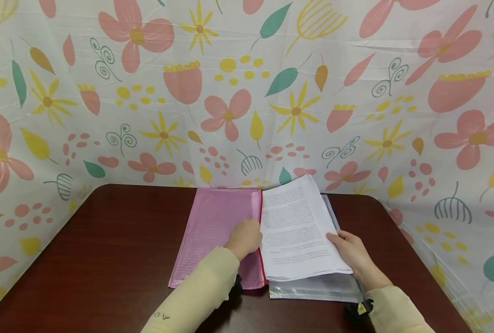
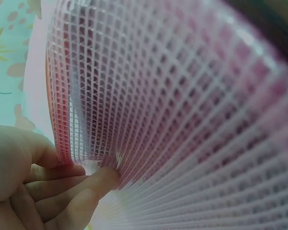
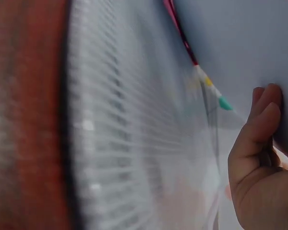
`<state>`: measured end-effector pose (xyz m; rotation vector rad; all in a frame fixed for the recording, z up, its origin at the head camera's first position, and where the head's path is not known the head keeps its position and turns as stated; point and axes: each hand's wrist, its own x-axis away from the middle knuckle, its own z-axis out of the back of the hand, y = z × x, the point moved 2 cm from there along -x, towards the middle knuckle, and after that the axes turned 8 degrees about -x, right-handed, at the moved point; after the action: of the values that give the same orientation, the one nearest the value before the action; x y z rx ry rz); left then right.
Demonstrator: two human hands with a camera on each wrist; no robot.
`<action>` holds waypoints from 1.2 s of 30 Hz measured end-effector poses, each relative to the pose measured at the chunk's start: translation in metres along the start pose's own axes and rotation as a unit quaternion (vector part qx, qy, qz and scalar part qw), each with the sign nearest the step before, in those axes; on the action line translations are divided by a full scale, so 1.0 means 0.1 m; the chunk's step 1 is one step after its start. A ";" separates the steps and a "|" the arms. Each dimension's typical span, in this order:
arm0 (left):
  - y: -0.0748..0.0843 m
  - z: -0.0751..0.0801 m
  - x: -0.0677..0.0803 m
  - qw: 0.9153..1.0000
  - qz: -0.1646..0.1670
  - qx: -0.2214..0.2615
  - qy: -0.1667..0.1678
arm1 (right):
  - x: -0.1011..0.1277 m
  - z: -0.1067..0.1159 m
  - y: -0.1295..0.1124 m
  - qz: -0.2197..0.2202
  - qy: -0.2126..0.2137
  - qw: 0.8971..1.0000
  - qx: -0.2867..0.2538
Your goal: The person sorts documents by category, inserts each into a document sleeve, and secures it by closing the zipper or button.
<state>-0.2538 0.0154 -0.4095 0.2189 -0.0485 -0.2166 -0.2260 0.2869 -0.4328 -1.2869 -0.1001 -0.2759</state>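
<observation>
A pink mesh zipper pouch (image 1: pixel 215 222) with a red edge lies on the table. My left hand (image 1: pixel 245 238) pinches its edge near the red strip; the left wrist view shows the fingers on the mesh (image 2: pixel 182 105), which bows upward. Beside it, my right hand (image 1: pixel 355 256) holds a stack of printed papers (image 1: pixel 294 226) by its right side, thumb on top. The papers lie tilted, their left side against the red edge. Under them is a clear mesh pouch with a grey edge (image 1: pixel 317 289), partly hidden; the right wrist view shows its ribbed surface (image 3: pixel 120 120) up close.
The dark brown table (image 1: pixel 118 245) extends to both sides of the pouches. A floral curtain (image 1: pixel 230 92) hangs along the table's back and sides. A dark band (image 1: pixel 360 307) sits at my right wrist.
</observation>
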 end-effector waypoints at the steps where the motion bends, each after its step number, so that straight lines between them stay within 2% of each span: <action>1: 0.00 -0.01 0.00 1.000 -0.001 -0.002 0.003 | 0.01 -0.01 0.00 -0.003 -0.002 1.000 0.003; 4: -0.01 -0.03 -0.01 1.000 -0.001 -0.009 0.008 | 0.02 -0.01 0.01 -0.008 -0.011 0.999 0.038; 9: -0.01 -0.04 -0.01 1.000 0.002 -0.008 0.009 | 0.02 0.05 -0.01 0.005 -0.054 0.994 0.091; 16: -0.02 -0.05 -0.03 1.000 0.006 0.000 0.006 | -0.02 0.13 -0.01 -0.007 -0.063 0.996 0.055; 29: -0.03 -0.06 -0.03 1.000 0.008 0.009 0.005 | -0.03 0.12 0.03 -0.011 -0.047 0.997 0.054; 36: -0.03 -0.04 -0.01 1.000 0.007 0.008 0.005 | 0.01 0.13 -0.04 -0.029 -0.059 0.997 -0.049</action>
<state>-0.2554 0.0142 -0.4141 0.2353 -0.0410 -0.2013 -0.2255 0.2983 -0.4255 -1.3985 -0.2268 -0.2559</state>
